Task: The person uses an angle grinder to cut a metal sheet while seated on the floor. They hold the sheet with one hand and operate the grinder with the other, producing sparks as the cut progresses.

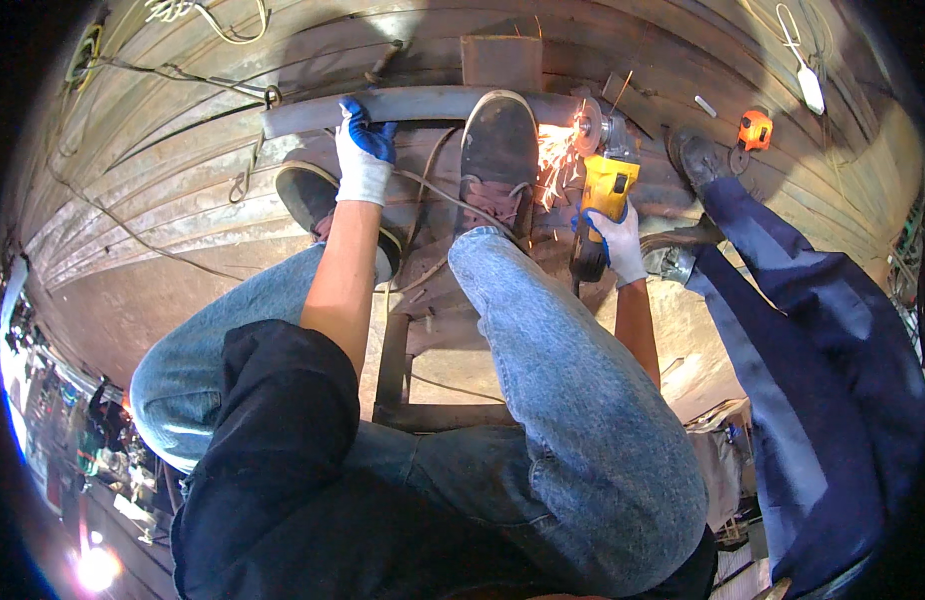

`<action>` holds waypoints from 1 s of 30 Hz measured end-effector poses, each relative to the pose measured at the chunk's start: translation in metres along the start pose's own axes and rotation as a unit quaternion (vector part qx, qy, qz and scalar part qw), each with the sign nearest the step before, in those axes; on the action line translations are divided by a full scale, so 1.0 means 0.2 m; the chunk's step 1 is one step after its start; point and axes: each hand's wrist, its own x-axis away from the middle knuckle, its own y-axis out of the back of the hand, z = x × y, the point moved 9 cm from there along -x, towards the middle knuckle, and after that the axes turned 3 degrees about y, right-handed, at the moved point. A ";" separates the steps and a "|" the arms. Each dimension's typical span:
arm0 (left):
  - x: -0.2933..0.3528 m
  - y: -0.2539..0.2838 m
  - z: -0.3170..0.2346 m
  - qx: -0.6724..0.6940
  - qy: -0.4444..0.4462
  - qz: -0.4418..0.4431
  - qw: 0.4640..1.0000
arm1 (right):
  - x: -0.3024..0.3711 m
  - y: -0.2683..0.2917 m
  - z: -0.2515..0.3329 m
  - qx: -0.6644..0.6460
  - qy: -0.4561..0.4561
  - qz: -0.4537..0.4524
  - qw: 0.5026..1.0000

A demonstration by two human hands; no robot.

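Observation:
My left hand (366,155), in a white and blue work glove, grips a long flat metal bar (433,104) near its left end. My right hand (617,240), gloved alike, is closed round the body of a yellow and black angle grinder (610,185). The grinder's disc (589,127) meets the bar near its right end, and orange sparks (556,160) spray down and to the left from there. My shoe (498,150) rests over the middle of the bar, its toe covering part of it.
Another person's dark trouser legs (783,290) and boots stand close on the right. An orange tape measure (755,130) lies beyond them. A metal block (501,62) sits behind the bar. Cables (133,225) cross the plank-like surface, and a low metal frame (393,370) lies between my legs.

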 end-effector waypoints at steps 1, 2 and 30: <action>0.00 -0.01 0.00 0.009 -0.002 0.021 1.000 | 0.00 0.00 0.02 0.023 0.019 -0.007 1.000; 0.00 -0.03 0.00 0.018 -0.006 0.037 0.999 | 0.00 0.01 0.04 0.047 0.039 -0.015 0.998; 0.08 -0.06 0.00 0.010 -0.003 0.006 1.000 | -0.04 0.07 -0.04 0.063 -0.026 -0.035 0.997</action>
